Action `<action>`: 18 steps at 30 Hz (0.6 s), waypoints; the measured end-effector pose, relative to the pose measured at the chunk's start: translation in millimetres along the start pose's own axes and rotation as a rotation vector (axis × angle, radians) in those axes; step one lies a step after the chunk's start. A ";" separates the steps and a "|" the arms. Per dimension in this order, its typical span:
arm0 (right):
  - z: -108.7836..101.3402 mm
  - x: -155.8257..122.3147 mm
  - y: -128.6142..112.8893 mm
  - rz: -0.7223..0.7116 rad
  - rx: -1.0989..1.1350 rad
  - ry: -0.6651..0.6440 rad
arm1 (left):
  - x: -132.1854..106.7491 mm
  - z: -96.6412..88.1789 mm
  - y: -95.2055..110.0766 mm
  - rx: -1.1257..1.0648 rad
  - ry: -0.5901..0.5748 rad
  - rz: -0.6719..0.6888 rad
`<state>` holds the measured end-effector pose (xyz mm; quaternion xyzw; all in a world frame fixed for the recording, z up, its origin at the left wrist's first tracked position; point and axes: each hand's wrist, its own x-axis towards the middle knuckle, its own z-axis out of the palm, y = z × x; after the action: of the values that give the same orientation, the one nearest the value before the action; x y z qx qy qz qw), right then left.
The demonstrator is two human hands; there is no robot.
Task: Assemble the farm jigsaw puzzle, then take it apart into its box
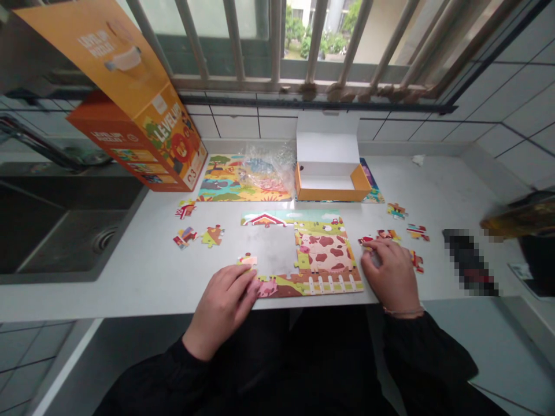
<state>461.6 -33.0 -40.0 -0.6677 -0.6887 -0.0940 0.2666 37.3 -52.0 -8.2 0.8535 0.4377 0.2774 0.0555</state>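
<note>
A partly assembled farm jigsaw puzzle (328,254) lies on the counter, showing a spotted cow, a white fence and a red roof strip, with a gap in its left middle. My left hand (225,306) rests on its lower left corner, fingers laid over the edge beside a pale puzzle piece (247,260), thumb apart. To the right of the puzzle, my right hand (392,274) is bent down with its fingertips on a small red puzzle piece (365,238). Its fingers partly cover the pieces there. Another piece with red and yellow (388,234) lies just beyond the knuckles.
Loose pieces lie left (212,236) and right (418,232). Behind stand an open orange-and-white box (332,192) and a tall orange puzzle box (160,144). Crumpled clear plastic (266,170) covers part of a savanna puzzle (217,185). A dark sink (65,231) is at left, a blurred-out object (470,263) at right.
</note>
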 end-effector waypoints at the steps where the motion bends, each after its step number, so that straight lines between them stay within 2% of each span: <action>1: 0.3 -0.5 0.8 0.002 0.002 0.001 | 1.3 -2.6 -2.9 0.012 0.013 -0.011; 3: 1.0 -1.4 2.5 0.011 0.009 0.000 | 4.6 -9.4 -13.2 0.066 0.037 -0.042; 6: 1.7 -2.1 4.1 0.027 0.016 -0.010 | 12.5 -19.9 -40.2 0.174 0.071 -0.118; 9: 1.6 -1.7 3.5 0.042 0.019 -0.008 | 22.6 -24.4 -74.3 0.243 0.022 -0.206; 12: 0.9 -1.4 1.7 0.088 -0.016 0.031 | 30.9 -21.3 -102.2 0.280 -0.056 -0.269; 15: 0.3 -1.8 0.4 0.145 -0.052 0.048 | 36.0 -16.2 -114.4 0.228 -0.084 -0.292; 18: 0.1 -2.2 0.4 0.177 -0.047 0.027 | 38.6 -15.1 -114.9 0.150 -0.053 -0.269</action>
<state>461.9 -34.8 -41.3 -0.7306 -0.6211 -0.0952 0.2671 -35.0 46.0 -17.9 0.7960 0.5658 0.2115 0.0396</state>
